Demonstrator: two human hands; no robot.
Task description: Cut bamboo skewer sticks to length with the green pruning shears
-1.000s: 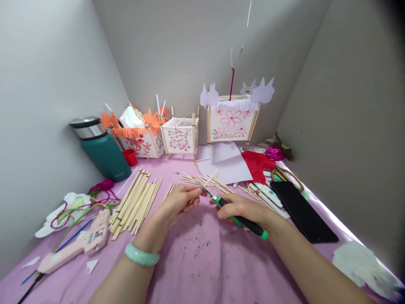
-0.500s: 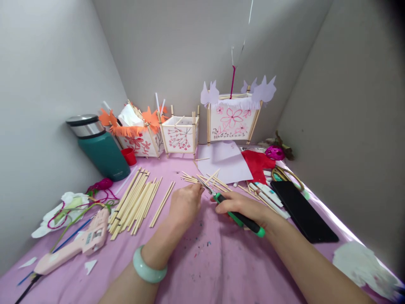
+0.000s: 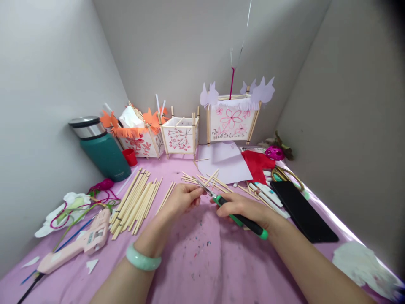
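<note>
My right hand (image 3: 242, 207) is wrapped round long-nose pliers (image 3: 242, 218) with black and green handles, their jaws pointing up and left. My left hand (image 3: 186, 197), a pale green bangle on its wrist, is pinched close beside the jaws. A thin wooden stick (image 3: 212, 176) slants from its fingertips across the jaws; its lower end is hidden by the fingers. Just behind both hands lies a loose heap of thin wooden sticks (image 3: 222, 183). Left of my left hand, more sticks (image 3: 139, 202) lie side by side, some bound with dark bands.
Stick-framed paper lanterns (image 3: 179, 137) stand at the back, one (image 3: 230, 122) hanging from a wire. At left are a teal flask (image 3: 106, 156), red cup (image 3: 129, 157) and pink glue gun (image 3: 74, 245). White paper (image 3: 221, 160), markers (image 3: 268, 198) and a black phone (image 3: 303, 211) lie rightward.
My left hand has turned slightly, so its thumb now shows on top, and its forearm has shifted left. The right hand with the pliers stays almost still.
</note>
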